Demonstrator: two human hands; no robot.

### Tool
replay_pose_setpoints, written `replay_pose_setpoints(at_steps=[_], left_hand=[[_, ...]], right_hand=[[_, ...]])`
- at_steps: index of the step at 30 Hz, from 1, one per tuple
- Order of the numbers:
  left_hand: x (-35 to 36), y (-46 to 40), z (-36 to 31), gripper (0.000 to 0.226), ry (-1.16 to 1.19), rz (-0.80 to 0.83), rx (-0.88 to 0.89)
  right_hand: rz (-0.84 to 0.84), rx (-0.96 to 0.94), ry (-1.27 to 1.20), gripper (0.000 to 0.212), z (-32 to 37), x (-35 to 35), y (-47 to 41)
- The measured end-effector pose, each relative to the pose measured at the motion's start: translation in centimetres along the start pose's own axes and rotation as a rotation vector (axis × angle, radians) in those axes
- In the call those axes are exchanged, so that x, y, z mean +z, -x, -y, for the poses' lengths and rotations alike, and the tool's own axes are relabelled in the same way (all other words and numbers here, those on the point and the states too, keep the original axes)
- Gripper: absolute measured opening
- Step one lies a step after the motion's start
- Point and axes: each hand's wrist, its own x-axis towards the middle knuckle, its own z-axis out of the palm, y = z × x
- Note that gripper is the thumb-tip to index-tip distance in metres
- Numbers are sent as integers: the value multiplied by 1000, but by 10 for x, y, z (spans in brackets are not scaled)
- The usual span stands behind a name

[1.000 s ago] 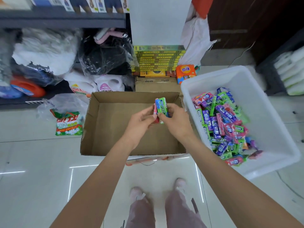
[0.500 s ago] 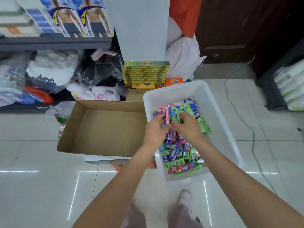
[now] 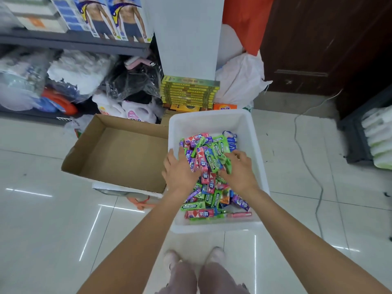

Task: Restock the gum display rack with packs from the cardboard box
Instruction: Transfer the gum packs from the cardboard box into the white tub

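Left hand: the left hand (image 3: 180, 170) lies flat on the heap, fingers spread and relaxed, grasping nothing.
Right hand: the right hand (image 3: 238, 168) has fingers curled into the heap; whether it grasps a pack, I cannot tell.
Gum: the loose green, pink and purple gum packs (image 3: 209, 166) fill the white plastic tub (image 3: 212, 118).
Box: the open brown cardboard box (image 3: 121, 153) sits just left of the tub, touching it.

1. Stack of yellow-green flat boxes (image 3: 189, 92) against white pillar (image 3: 186, 37).
2. White sack (image 3: 239, 81) right of stack.
3. Detergent bottles (image 3: 125, 111) left of stack.
4. Grey shelf (image 3: 70, 42) holding underwear boxes (image 3: 110, 18).
5. Cable (image 3: 305, 158) on tiled floor (image 3: 42, 209).
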Motion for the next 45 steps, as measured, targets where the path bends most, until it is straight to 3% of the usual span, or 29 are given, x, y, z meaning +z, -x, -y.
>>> replay_pose_setpoints(at_steps=[5, 10, 17, 22, 29, 34, 37, 41, 45], left_hand=[[9, -10, -9, 110, -51, 70, -102], [16, -16, -20, 117, -83, 71, -163], [23, -21, -25, 119, -95, 79, -210], [26, -23, -25, 111, -87, 54, -211], [20, -27, -18, 109, -35, 54, -128], [5, -30, 5, 84, 193, -37, -61], [2, -35, 18, 68, 259, -47, -180], [6, -42, 31, 63, 200, 0, -147], [7, -45, 34, 62, 285, -21, -148]], right_hand=[[35, -21, 91, 66, -10, -6, -2], [-24, 41, 302, 69, -27, -12, -9], [-28, 127, 321, 65, -38, -17, -14], [-22, 174, 224, 88, -50, -23, -11], [-6, 204, 230, 99, -56, -17, 5], [-22, 255, 219, 97, -52, -14, 8], [-24, 275, 187, 91, -50, -17, 6], [-15, 309, 175, 90, -49, -18, 6], [-6, 345, 149, 90, -44, -20, 3]])
